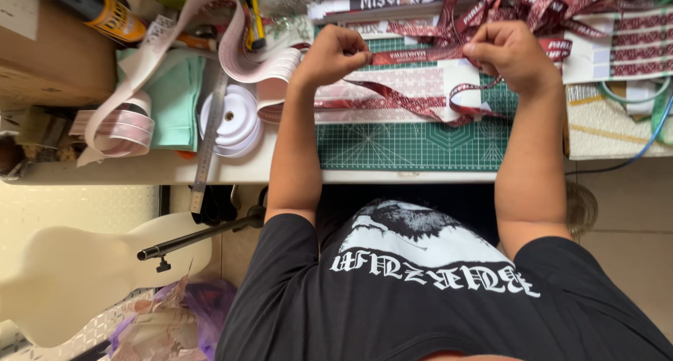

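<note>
Ribbon stretches taut between left hand and right hand, fingers pinched on it.

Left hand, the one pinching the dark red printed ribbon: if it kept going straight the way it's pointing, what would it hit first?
The left hand points away from the body, up the table. Likely first: the flat striped printed sheets lying beyond the green gridded cutting mat, though depth is hard to judge here.
</note>
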